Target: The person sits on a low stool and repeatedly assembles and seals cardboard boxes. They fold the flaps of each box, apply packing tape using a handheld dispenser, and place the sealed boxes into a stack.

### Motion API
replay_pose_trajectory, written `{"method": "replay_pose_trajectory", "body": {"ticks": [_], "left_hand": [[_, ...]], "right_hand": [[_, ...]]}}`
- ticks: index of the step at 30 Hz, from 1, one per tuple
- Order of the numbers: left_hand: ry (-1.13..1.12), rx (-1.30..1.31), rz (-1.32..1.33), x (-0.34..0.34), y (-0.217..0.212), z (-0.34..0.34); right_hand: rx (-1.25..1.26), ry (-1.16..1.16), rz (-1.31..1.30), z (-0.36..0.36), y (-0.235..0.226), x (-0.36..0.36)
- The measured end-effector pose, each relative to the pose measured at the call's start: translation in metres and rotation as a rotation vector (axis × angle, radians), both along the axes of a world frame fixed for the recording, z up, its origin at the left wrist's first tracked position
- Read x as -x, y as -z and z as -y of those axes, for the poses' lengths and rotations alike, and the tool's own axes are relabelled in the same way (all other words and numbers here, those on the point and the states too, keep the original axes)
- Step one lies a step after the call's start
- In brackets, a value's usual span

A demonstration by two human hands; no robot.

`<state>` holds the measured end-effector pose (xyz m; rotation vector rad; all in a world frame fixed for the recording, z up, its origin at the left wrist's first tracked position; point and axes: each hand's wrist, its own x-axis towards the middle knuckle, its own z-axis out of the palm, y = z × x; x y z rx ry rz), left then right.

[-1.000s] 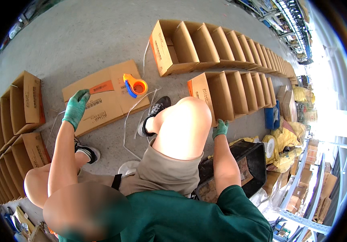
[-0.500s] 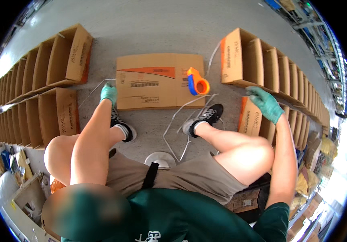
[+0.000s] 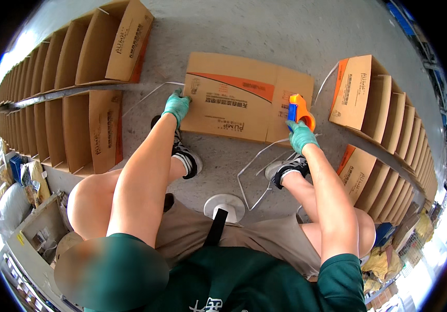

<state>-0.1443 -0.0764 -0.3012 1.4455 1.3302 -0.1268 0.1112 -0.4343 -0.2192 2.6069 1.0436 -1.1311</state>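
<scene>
– Green-gloved left hand [image 3: 176, 106] in the head view, what's it got?
– It's at the left edge of the flat cardboard carton [image 3: 228, 99] lying on the floor [image 3: 265, 36]. Fingers bent, can't tell if they're pinching.
– And the right hand [image 3: 302, 137]?
– Fingers on the orange-and-blue tape dispenser [image 3: 300, 106] over the carton's right end. Can't tell if that's a proper grip tbh.
– Open boxes [image 3: 122, 47] too?
– Yep, rows both sides.

Smooth, matt cardboard is seen in the flat rectangular brown carton [image 3: 248, 99], smooth plastic in the curved orange-and-blue tape dispenser [image 3: 302, 108]. Green five-fingered gloves [image 3: 176, 106] are made of matt fabric. The grey floor [image 3: 265, 31] is dully finished.
</scene>
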Motion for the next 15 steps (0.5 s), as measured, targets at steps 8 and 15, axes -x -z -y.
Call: {"method": "replay_pose_trajectory", "body": {"ticks": [8,15], "left_hand": [[-0.026,-0.017,0.038,-0.01,-0.065,-0.001],[-0.176,-0.222,0.12,-0.028,-0.117,-0.038]], "right_hand": [[-0.058,0.03,0.013,-0.003,0.0,-0.004],[-0.194,0.279,0.083,0.004,0.002,-0.008]]}}
